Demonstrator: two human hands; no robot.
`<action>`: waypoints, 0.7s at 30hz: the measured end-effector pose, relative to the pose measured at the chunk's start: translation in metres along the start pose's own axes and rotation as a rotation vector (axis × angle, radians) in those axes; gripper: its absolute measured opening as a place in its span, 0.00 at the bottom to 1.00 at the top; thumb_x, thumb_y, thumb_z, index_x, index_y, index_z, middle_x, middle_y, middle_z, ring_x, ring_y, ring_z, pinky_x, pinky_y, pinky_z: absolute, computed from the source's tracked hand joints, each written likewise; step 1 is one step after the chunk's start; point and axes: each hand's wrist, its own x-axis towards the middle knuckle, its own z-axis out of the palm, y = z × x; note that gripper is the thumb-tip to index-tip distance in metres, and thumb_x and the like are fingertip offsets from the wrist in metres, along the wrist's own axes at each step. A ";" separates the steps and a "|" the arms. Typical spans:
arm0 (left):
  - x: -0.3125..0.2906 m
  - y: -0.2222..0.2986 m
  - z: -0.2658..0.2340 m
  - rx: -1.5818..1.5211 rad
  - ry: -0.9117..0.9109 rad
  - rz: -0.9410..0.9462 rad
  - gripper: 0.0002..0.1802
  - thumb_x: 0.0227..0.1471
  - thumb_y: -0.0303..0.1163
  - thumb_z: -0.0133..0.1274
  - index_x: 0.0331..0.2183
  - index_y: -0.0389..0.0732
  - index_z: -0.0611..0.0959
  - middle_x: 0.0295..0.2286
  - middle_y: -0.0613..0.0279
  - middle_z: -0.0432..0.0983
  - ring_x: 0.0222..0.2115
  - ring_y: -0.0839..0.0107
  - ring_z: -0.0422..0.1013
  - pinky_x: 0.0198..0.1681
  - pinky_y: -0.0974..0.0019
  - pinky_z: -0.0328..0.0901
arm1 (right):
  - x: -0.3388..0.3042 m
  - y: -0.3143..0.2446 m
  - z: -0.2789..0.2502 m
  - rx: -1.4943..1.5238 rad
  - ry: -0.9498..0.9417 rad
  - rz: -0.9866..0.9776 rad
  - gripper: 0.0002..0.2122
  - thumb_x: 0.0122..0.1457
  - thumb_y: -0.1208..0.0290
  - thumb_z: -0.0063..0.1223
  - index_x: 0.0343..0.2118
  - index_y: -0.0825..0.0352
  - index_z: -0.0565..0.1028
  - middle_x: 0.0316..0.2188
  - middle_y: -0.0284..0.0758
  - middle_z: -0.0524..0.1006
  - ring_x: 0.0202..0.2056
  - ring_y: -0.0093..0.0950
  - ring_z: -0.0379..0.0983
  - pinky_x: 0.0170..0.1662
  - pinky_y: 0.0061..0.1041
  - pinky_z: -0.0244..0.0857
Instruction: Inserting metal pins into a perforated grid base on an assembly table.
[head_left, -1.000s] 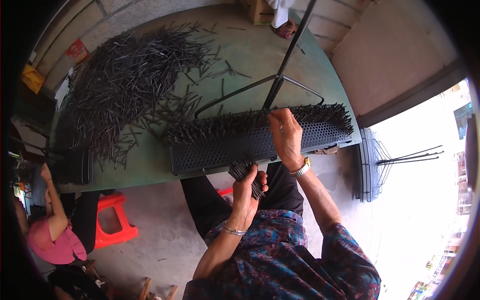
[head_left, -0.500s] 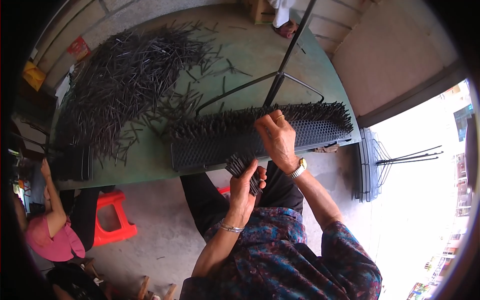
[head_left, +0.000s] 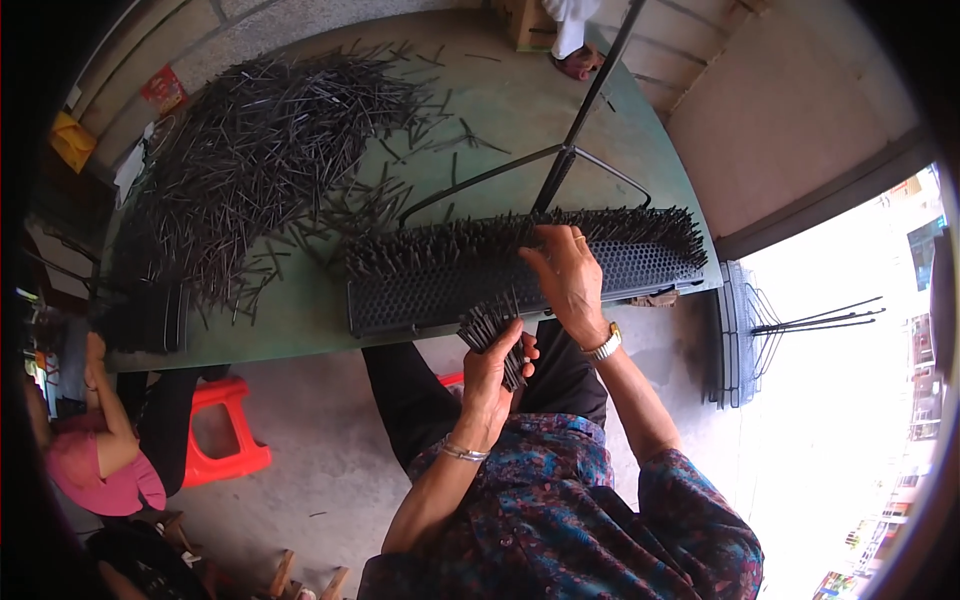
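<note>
The green table (head_left: 510,110) spans the view, with a great pile (head_left: 270,150) of loose black strips over its left half. At the near edge sits the black panel (head_left: 430,295), full of small holes, just beyond both hands. Its long axis runs left to right across the person's front, the right end slightly farther off. Black bristles (head_left: 440,245) crowd its far side; the near side shows bare holes. A pole (head_left: 555,178) rises behind it.

The right hand (head_left: 573,270) is the nearer one: it lies over the panel's middle, fingers curled and thumb toward the forefinger, at the border between bristles and bare holes. Whether it pinches a strip or touches the panel, I cannot tell. The left hand (head_left: 490,370) is in front of the near edge, closed firmly around a bundle (head_left: 485,322) of strips, whose fanned ends point toward the panel.
</note>
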 end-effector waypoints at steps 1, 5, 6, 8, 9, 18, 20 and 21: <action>0.000 0.000 -0.001 0.001 0.001 0.000 0.09 0.52 0.33 0.59 0.31 0.37 0.80 0.24 0.61 0.77 0.22 0.73 0.73 0.19 0.73 0.64 | -0.001 -0.001 -0.003 0.026 -0.011 -0.003 0.09 0.54 0.69 0.59 0.35 0.68 0.76 0.26 0.34 0.73 0.25 0.26 0.71 0.28 0.26 0.65; -0.001 0.001 -0.002 0.032 -0.021 0.011 0.10 0.51 0.34 0.59 0.33 0.39 0.80 0.25 0.61 0.77 0.23 0.73 0.73 0.20 0.73 0.63 | -0.006 -0.016 -0.033 0.528 -0.624 0.321 0.13 0.57 0.66 0.57 0.39 0.71 0.75 0.26 0.36 0.76 0.28 0.23 0.73 0.31 0.25 0.66; -0.001 0.001 -0.001 0.052 -0.047 0.010 0.10 0.51 0.35 0.60 0.34 0.40 0.80 0.25 0.61 0.78 0.23 0.73 0.73 0.20 0.73 0.63 | -0.006 -0.013 -0.035 0.527 -0.618 0.323 0.13 0.57 0.66 0.57 0.39 0.71 0.75 0.26 0.36 0.76 0.28 0.23 0.73 0.31 0.25 0.66; -0.002 0.000 0.003 0.089 -0.064 0.009 0.11 0.51 0.35 0.60 0.35 0.40 0.80 0.26 0.61 0.78 0.24 0.73 0.74 0.20 0.73 0.63 | -0.005 -0.005 -0.038 0.604 -0.785 0.375 0.11 0.59 0.67 0.53 0.39 0.71 0.75 0.23 0.30 0.74 0.25 0.18 0.68 0.28 0.19 0.63; -0.003 0.000 0.005 0.123 -0.076 0.013 0.12 0.51 0.35 0.60 0.36 0.40 0.80 0.27 0.61 0.78 0.24 0.73 0.74 0.20 0.73 0.63 | -0.004 -0.004 -0.040 0.606 -0.784 0.375 0.11 0.59 0.67 0.53 0.39 0.71 0.75 0.23 0.30 0.74 0.25 0.18 0.68 0.28 0.19 0.63; -0.006 0.010 0.014 0.151 -0.050 0.010 0.12 0.52 0.32 0.58 0.38 0.36 0.79 0.28 0.56 0.79 0.23 0.71 0.76 0.18 0.76 0.66 | 0.003 0.000 -0.045 0.643 -0.790 0.379 0.08 0.59 0.73 0.49 0.38 0.72 0.74 0.23 0.32 0.74 0.25 0.19 0.72 0.30 0.19 0.66; -0.007 0.011 0.014 0.164 -0.049 0.017 0.12 0.52 0.32 0.58 0.38 0.36 0.80 0.28 0.56 0.79 0.23 0.71 0.76 0.18 0.76 0.66 | 0.002 0.002 -0.043 0.664 -0.776 0.407 0.08 0.59 0.74 0.51 0.37 0.73 0.74 0.24 0.33 0.75 0.26 0.20 0.73 0.30 0.20 0.68; -0.007 0.011 0.014 0.176 -0.048 0.026 0.13 0.52 0.33 0.59 0.37 0.36 0.80 0.28 0.56 0.79 0.22 0.72 0.76 0.18 0.76 0.66 | 0.002 0.002 -0.044 0.664 -0.775 0.409 0.08 0.59 0.74 0.51 0.37 0.73 0.74 0.24 0.33 0.75 0.26 0.20 0.73 0.30 0.20 0.68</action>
